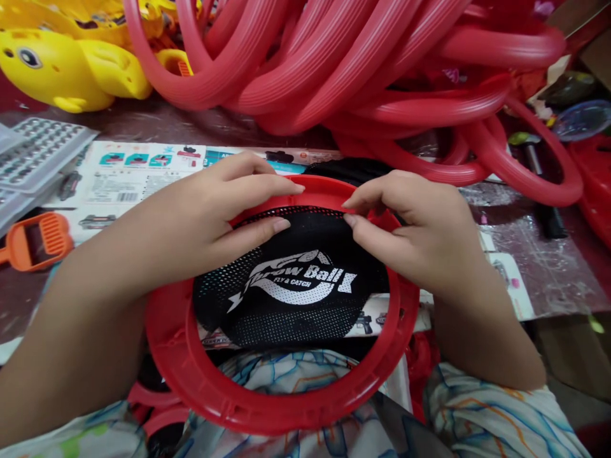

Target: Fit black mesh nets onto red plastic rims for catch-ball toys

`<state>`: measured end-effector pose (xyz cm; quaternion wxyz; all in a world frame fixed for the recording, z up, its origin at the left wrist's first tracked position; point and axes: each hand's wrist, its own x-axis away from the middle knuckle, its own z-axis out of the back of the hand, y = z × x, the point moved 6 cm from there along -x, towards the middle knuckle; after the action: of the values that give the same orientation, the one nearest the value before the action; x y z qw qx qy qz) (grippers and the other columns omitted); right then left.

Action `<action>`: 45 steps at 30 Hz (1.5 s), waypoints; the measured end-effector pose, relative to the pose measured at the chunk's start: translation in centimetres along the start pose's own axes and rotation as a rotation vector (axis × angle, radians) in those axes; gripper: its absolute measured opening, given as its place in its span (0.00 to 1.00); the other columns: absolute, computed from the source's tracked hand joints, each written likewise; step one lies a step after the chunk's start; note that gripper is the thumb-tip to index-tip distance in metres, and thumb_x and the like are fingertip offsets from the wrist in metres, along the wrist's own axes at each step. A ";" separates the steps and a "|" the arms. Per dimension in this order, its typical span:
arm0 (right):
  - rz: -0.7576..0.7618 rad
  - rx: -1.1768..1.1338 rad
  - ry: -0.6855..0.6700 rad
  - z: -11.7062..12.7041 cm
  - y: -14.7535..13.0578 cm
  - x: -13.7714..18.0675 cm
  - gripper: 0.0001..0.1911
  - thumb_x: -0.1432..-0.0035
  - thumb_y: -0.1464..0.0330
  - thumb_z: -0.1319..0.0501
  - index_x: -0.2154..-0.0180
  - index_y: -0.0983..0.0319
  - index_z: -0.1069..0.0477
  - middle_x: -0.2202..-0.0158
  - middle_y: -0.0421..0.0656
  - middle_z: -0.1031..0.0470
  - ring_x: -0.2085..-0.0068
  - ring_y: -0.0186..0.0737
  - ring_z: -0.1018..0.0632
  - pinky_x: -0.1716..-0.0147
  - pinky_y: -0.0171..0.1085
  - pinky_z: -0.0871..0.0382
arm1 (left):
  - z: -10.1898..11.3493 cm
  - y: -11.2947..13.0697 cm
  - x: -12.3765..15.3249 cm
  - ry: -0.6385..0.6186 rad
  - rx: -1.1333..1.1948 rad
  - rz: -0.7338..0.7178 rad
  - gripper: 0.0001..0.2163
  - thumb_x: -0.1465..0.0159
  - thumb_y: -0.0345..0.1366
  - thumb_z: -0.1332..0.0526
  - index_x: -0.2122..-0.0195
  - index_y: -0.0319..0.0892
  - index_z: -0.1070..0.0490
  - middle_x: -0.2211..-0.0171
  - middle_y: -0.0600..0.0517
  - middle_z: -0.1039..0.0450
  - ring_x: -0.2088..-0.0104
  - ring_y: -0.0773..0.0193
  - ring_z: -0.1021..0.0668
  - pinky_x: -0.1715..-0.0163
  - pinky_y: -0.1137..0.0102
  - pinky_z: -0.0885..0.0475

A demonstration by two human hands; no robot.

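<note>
A red plastic ring (281, 407) is tilted in front of me, its near side at my lap. Black mesh netting (296, 235) with white "Throw Ball Fly & Catch" print lies inside the ring, along its far rim. My left hand (233, 210) grips the far left part of the rim, thumb over the mesh and fingers across the red edge. At the far right of the rim, my right hand (405, 222) pinches the mesh edge between thumb and forefinger. The lower half of the ring's opening is uncovered, with my patterned clothing showing through.
Large red ribbed hoops (334, 70) are piled at the back. A yellow plastic animal toy (71, 70) sits at the back left, above a white dotted tray (42, 152). An orange scoop (38, 242) lies at left. Printed cardboard (128, 175) covers the table; a hammer (539, 172) lies at right.
</note>
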<state>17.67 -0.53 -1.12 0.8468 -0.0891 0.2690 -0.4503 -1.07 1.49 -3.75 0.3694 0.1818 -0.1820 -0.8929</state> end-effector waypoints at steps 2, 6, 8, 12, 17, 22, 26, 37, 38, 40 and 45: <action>-0.045 -0.022 0.005 -0.1 0.4 0.0 0.08 0.45 0.75 0.39 0.63 0.62 0.25 0.69 0.37 0.23 0.70 0.33 0.26 0.69 0.34 0.34 | 0.0 0.0 0.0 -0.006 -0.013 -0.003 0.16 0.30 0.44 0.47 0.43 0.49 0.32 0.49 0.49 0.32 0.50 0.56 0.26 0.51 0.65 0.27; -0.108 -0.100 0.018 -0.4 0.9 0.1 0.09 0.45 0.75 0.40 0.61 0.60 0.26 0.68 0.37 0.23 0.70 0.33 0.24 0.69 0.34 0.32 | 0.1 0.1 -0.1 -0.012 -0.028 -0.018 0.16 0.29 0.43 0.48 0.44 0.48 0.32 0.50 0.49 0.32 0.51 0.58 0.26 0.51 0.66 0.27; -0.121 -0.121 0.017 -0.5 1.0 0.1 0.10 0.45 0.75 0.40 0.62 0.60 0.26 0.68 0.37 0.23 0.70 0.32 0.24 0.69 0.34 0.32 | 0.0 0.1 -0.1 -0.013 -0.038 -0.021 0.16 0.29 0.43 0.48 0.44 0.49 0.33 0.50 0.49 0.32 0.51 0.58 0.26 0.51 0.65 0.27; -0.138 -0.124 0.007 -0.5 1.1 0.1 0.09 0.47 0.76 0.41 0.63 0.60 0.26 0.68 0.36 0.23 0.71 0.31 0.25 0.68 0.33 0.32 | -0.5 0.1 0.1 -0.034 -0.113 -0.018 0.18 0.29 0.44 0.49 0.39 0.53 0.38 0.46 0.48 0.34 0.50 0.55 0.26 0.55 0.64 0.26; -0.177 -0.146 -0.019 -0.7 1.4 -0.1 0.09 0.48 0.76 0.42 0.64 0.60 0.27 0.69 0.36 0.24 0.71 0.32 0.26 0.68 0.34 0.33 | -1.3 0.2 0.4 -0.067 -0.278 -0.074 0.22 0.28 0.40 0.52 0.34 0.59 0.46 0.45 0.45 0.37 0.55 0.52 0.25 0.60 0.59 0.27; -0.201 -0.183 -0.052 -1.1 1.4 -0.2 0.09 0.49 0.77 0.42 0.65 0.61 0.27 0.71 0.36 0.25 0.71 0.32 0.26 0.68 0.33 0.35 | -1.7 0.7 0.4 -0.093 -0.378 -0.093 0.24 0.29 0.37 0.52 0.34 0.66 0.46 0.56 0.45 0.37 0.64 0.55 0.27 0.64 0.59 0.28; -0.197 -0.184 -0.083 -1.6 1.1 -0.4 0.09 0.49 0.77 0.42 0.66 0.62 0.28 0.71 0.35 0.26 0.71 0.31 0.27 0.68 0.33 0.36 | -2.2 0.7 0.4 -0.129 -0.461 -0.083 0.26 0.30 0.35 0.52 0.33 0.68 0.47 0.62 0.47 0.40 0.70 0.60 0.31 0.66 0.61 0.30; -0.164 -0.103 -0.077 -2.3 1.4 -0.3 0.10 0.48 0.76 0.41 0.63 0.61 0.26 0.71 0.36 0.25 0.70 0.34 0.26 0.67 0.35 0.35 | -2.8 0.9 0.1 -0.174 -0.525 -0.075 0.26 0.31 0.34 0.49 0.33 0.65 0.46 0.60 0.48 0.42 0.65 0.59 0.28 0.67 0.63 0.26; -0.159 -0.101 -0.073 -2.3 1.4 -0.3 0.10 0.48 0.76 0.40 0.63 0.61 0.26 0.71 0.37 0.24 0.70 0.34 0.26 0.67 0.35 0.35 | -2.8 0.9 0.1 -0.186 -0.506 -0.073 0.26 0.31 0.34 0.50 0.33 0.64 0.47 0.58 0.47 0.41 0.63 0.58 0.27 0.65 0.62 0.26; -0.147 -0.106 -0.036 -1.9 1.3 -0.3 0.09 0.45 0.75 0.39 0.61 0.61 0.26 0.69 0.38 0.23 0.69 0.35 0.25 0.67 0.35 0.33 | -2.2 0.6 -0.1 -0.190 -0.435 -0.054 0.27 0.30 0.33 0.52 0.31 0.61 0.51 0.54 0.45 0.39 0.57 0.54 0.26 0.59 0.59 0.26; 0.027 -0.035 0.189 1.3 -1.4 0.5 0.03 0.38 0.70 0.38 0.66 0.61 0.28 0.67 0.41 0.22 0.64 0.34 0.23 0.60 0.35 0.29 | 1.7 -0.4 0.0 -0.015 0.010 0.072 0.36 0.32 0.38 0.43 0.28 0.47 0.62 0.38 0.44 0.38 0.45 0.55 0.29 0.43 0.61 0.31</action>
<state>17.61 -1.84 0.34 0.8220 -0.0572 0.3564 -0.4405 -2.07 2.03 -2.48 0.3991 0.1703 -0.1956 -0.8795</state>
